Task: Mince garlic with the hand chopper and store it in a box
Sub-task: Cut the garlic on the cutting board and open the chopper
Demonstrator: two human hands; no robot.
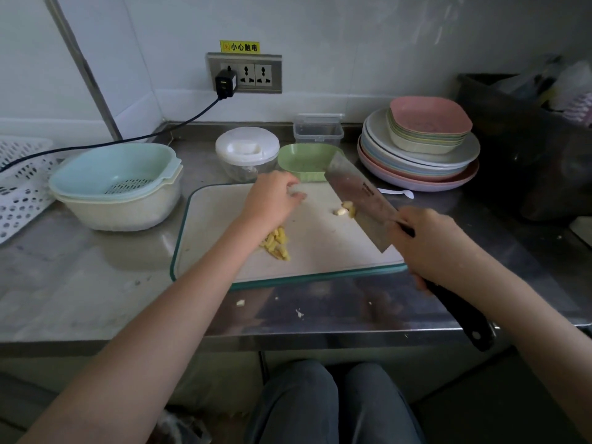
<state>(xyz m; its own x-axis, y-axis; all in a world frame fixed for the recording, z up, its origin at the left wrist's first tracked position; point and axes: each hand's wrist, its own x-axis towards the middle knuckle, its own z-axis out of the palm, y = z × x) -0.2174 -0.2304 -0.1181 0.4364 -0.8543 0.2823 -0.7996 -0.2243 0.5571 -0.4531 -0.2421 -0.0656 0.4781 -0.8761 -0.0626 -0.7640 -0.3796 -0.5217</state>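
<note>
The right hand [429,248] was curled round the black handle of a cleaver [362,200], whose broad blade stood tilted over the far right part of the cutting board [320,245], its edge just beside two or three peeled garlic cloves [344,209]. The left hand [272,200] reached over the middle of the board with fingers loosely bent and blurred; whether it pinched anything could not be told. Under that wrist, nearer the board's front edge, lay a small heap of cut garlic pieces [277,243], yellowish and short. These bits looked light, moist and probably sticky, likely to cling to skin and steel, so they would be best gathered by scooping with the flat of the blade or with cupped fingers rather than picked up singly; the whole cloves seemed firm and smooth, apt to roll or skid under pressure. Behind the board stood the hand chopper [246,152], a clear bowl under a white lid, probably best steadied by the lid's rim. To its right sat a green bowl [301,160], and behind that a clear lidded box [318,129]. A few garlic scraps [240,302] lay on the counter [96,283] in front of the board.
</note>
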